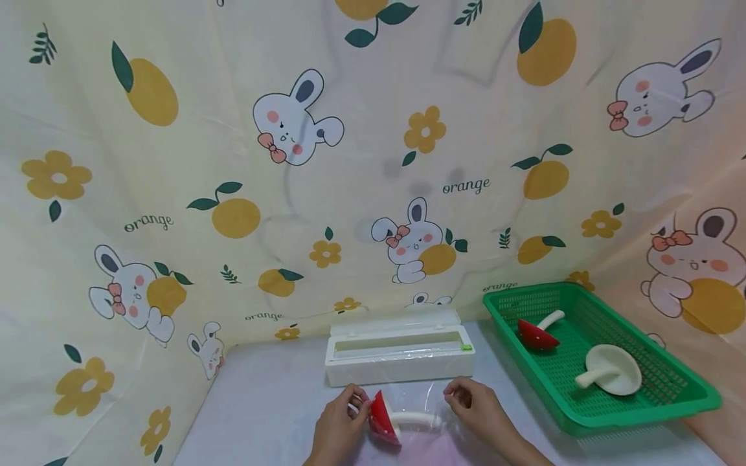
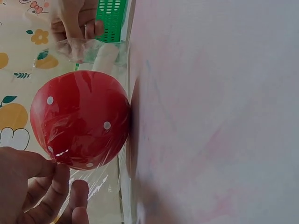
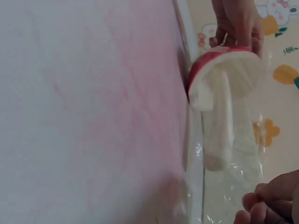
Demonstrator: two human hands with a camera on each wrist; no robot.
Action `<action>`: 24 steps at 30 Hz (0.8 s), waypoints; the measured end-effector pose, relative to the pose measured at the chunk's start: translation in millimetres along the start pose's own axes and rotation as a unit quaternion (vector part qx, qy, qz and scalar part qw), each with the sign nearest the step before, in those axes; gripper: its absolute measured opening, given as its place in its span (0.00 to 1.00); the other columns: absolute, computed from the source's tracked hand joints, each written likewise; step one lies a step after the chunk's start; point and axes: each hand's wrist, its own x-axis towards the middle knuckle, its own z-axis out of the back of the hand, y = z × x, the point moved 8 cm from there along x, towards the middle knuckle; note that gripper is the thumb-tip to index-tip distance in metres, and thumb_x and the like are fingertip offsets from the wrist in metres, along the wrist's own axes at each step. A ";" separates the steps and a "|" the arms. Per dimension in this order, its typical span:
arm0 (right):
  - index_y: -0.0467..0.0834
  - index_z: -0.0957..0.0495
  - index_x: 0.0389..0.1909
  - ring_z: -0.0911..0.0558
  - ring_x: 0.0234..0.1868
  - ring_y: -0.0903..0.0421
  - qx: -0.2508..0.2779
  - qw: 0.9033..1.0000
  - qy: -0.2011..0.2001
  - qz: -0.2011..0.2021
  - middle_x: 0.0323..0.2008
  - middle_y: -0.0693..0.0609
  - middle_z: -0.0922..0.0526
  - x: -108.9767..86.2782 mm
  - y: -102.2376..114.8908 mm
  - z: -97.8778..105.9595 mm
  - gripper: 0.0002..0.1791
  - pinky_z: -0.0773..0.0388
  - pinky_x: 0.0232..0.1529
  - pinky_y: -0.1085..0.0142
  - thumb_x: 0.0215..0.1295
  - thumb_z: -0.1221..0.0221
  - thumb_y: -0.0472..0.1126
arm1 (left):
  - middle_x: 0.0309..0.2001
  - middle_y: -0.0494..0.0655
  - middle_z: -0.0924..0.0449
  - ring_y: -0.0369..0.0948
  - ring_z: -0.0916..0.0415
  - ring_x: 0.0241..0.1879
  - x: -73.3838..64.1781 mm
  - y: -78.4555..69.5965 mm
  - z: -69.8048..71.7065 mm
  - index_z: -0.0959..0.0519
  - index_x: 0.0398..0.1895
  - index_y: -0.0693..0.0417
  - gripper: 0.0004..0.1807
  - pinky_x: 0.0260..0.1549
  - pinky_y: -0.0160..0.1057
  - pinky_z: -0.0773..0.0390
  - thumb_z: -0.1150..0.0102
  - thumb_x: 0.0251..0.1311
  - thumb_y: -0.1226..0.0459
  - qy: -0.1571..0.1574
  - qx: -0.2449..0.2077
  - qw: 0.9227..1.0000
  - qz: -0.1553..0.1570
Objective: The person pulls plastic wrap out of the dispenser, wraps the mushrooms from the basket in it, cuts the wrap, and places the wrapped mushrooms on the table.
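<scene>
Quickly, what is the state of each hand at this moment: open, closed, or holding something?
Left hand: closed, pinching the clear film beside the red cap.
Right hand: closed, seemingly pinching the same film.

Near the front of the surface [image 1: 256,401], I can see a left hand [image 1: 340,424] and a right hand [image 1: 479,409], both bare, with slim fingers [image 2: 58,189] rounded at the tips and narrow wrists. The right forearm [image 1: 522,448] is bare too, as far as it shows, slender and smooth in outline. The nails are too dim to make out.
</scene>
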 end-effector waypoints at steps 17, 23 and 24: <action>0.43 0.27 0.50 0.15 0.37 0.63 0.045 0.987 0.155 0.019 0.37 0.57 0.11 0.7 3.2 -40.3 0.12 0.18 0.40 0.66 0.76 0.34 0.40 | 0.28 0.29 0.20 0.29 0.24 0.27 4.7 3.8 1.0 0.22 0.35 0.39 0.08 0.26 0.40 0.27 0.30 0.67 0.61 -0.057 0.011 0.998 -0.014; 0.50 0.21 0.51 0.19 0.43 0.62 0.040 0.966 0.256 -0.002 0.45 0.59 0.16 -5.2 -2.4 -52.1 0.13 0.18 0.47 0.65 0.72 0.29 0.46 | 0.29 0.30 0.19 0.30 0.24 0.27 9.0 6.8 3.7 0.21 0.36 0.40 0.07 0.26 0.40 0.26 0.31 0.67 0.62 -0.071 0.006 0.997 -0.014; 0.51 0.21 0.51 0.19 0.44 0.62 0.036 0.965 0.261 0.000 0.45 0.59 0.16 -4.9 -3.1 -52.9 0.14 0.18 0.47 0.65 0.71 0.28 0.47 | 0.29 0.30 0.19 0.30 0.24 0.27 10.1 7.6 4.1 0.20 0.36 0.40 0.06 0.26 0.40 0.26 0.31 0.67 0.62 -0.073 0.006 0.997 -0.014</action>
